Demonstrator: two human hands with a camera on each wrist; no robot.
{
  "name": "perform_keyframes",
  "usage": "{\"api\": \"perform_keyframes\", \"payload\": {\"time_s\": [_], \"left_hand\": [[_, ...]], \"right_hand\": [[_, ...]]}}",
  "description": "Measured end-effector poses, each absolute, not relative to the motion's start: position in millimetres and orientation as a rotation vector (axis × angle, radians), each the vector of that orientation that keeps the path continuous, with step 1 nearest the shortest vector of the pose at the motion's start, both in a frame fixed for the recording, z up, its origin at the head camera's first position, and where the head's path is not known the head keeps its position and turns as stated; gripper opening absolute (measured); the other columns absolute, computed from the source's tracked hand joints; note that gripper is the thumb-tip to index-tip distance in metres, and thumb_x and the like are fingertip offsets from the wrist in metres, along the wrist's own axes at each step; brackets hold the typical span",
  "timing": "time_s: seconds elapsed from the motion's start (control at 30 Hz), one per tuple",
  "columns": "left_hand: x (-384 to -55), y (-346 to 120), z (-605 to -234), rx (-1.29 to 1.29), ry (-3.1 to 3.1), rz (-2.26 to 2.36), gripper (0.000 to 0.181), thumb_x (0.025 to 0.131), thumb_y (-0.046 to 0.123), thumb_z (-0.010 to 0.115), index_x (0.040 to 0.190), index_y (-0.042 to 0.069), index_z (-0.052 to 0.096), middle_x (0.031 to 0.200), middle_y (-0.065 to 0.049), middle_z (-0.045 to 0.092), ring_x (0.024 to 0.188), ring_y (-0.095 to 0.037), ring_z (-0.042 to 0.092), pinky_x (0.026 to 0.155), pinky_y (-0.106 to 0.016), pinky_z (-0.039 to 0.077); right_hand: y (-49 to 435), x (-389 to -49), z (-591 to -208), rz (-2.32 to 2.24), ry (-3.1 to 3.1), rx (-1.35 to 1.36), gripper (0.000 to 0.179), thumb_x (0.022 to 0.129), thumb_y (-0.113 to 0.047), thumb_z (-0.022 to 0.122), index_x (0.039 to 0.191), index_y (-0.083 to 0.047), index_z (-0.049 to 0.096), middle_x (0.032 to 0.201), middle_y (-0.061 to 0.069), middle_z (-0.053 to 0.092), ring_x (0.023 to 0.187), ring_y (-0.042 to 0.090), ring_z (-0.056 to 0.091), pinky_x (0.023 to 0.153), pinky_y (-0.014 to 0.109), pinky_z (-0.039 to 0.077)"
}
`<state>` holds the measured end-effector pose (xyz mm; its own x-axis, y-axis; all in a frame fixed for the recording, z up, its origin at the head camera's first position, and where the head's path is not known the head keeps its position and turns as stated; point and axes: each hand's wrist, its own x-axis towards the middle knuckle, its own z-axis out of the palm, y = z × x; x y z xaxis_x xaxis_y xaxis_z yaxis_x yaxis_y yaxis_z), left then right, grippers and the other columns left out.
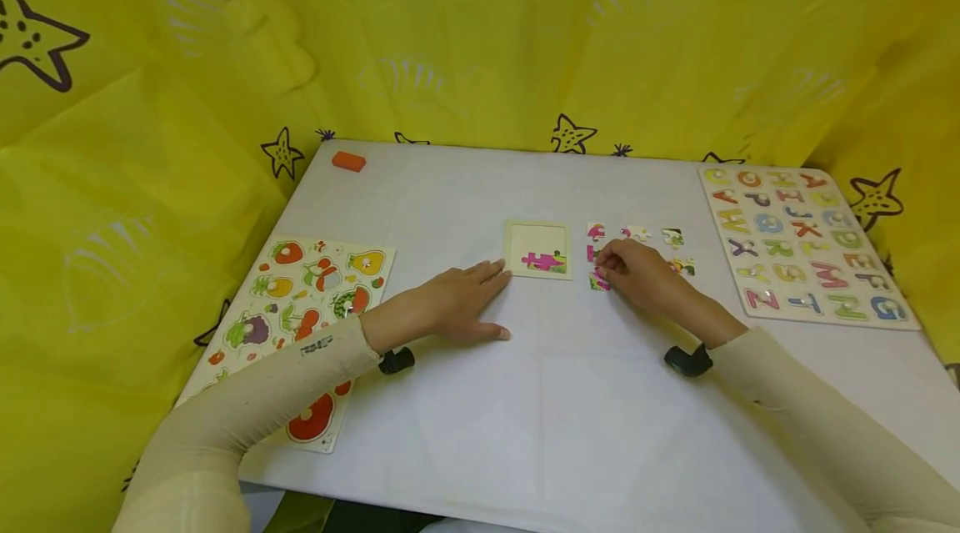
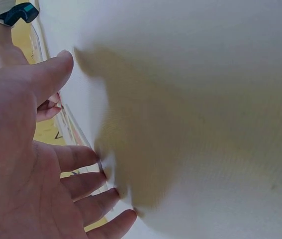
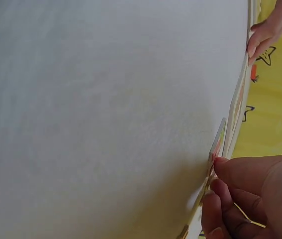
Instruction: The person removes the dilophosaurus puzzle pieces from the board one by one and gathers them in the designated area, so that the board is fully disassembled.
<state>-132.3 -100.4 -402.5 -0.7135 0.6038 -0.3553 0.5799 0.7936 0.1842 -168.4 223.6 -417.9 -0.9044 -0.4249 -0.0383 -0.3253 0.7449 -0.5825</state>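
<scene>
A small square puzzle tray [image 1: 538, 275] lies mid-table with a few joined pink and green puzzle pieces [image 1: 543, 261] in its lower right part. My left hand [image 1: 467, 299] lies spread, palm down, its fingertips at the tray's left edge. In the left wrist view, the fingers of the left hand [image 2: 56, 164] are apart and hold nothing. My right hand [image 1: 637, 273] is over the loose pieces right of the tray, thumb and fingers curled together. The right wrist view shows the right hand [image 3: 250, 194] pinching a thin puzzle piece [image 3: 217, 142], tilted up; its picture is mostly hidden.
Loose puzzle pieces, including a green and white one [image 1: 672, 237], lie around the right hand. A fruit puzzle board [image 1: 382, 253] is under the left forearm. An alphabet board [image 1: 738, 266] lies at the right. An orange block [image 1: 348, 161] sits at the back left, before a yellow curtain [image 1: 480, 57].
</scene>
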Motion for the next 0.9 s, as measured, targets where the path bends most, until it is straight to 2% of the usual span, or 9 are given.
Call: {"api": "perform_keyframes", "payload": {"time_s": [0.3,0.37,0.53,0.9], "left_hand": [[-132,-101,-400,0.878,2.576,0.080,0.098,0.099,0.069,0.056,0.170,0.012,0.021,0.178,-0.008,0.014,0.163,-0.030,0.019,0.128,-0.052,0.028],[-132,-101,-399,0.871,2.572,0.081,0.098,0.099,0.069,0.056,0.170,0.012,0.020,0.178,-0.008,0.013,0.163,-0.030,0.019,0.128,-0.052,0.028],[-131,-101,-397,0.855,2.571,0.073,0.098,0.099,0.070,0.055,0.170,0.014,0.020,0.178,-0.007,0.012,0.163,-0.029,0.018,0.129,-0.052,0.028],[-130,-100,-398,0.862,2.571,0.089,0.097,0.099,0.069,0.056,0.170,0.014,0.021,0.178,-0.007,0.013,0.163,-0.030,0.019,0.129,-0.052,0.028]], "right_hand": [[207,-178,-408,-0.838,2.827,-0.711,0.013,0.102,0.002,0.061,0.113,0.006,0.067,0.107,0.020,0.066,0.098,0.032,0.059,0.095,0.049,0.053],[198,-181,-405,-0.843,2.817,-0.709,0.015,0.103,0.000,0.061,0.115,0.005,0.068,0.108,0.020,0.065,0.098,0.031,0.058,0.089,0.046,0.051],[174,-187,-406,-0.897,2.769,-0.756,0.018,0.102,-0.002,0.063,0.118,0.005,0.070,0.105,0.019,0.065,0.096,0.031,0.061,0.087,0.044,0.051],[149,-188,-417,-0.884,2.683,-0.683,0.026,0.104,-0.007,0.065,0.126,0.004,0.065,0.108,0.016,0.063,0.099,0.028,0.057,0.091,0.041,0.052]]}}
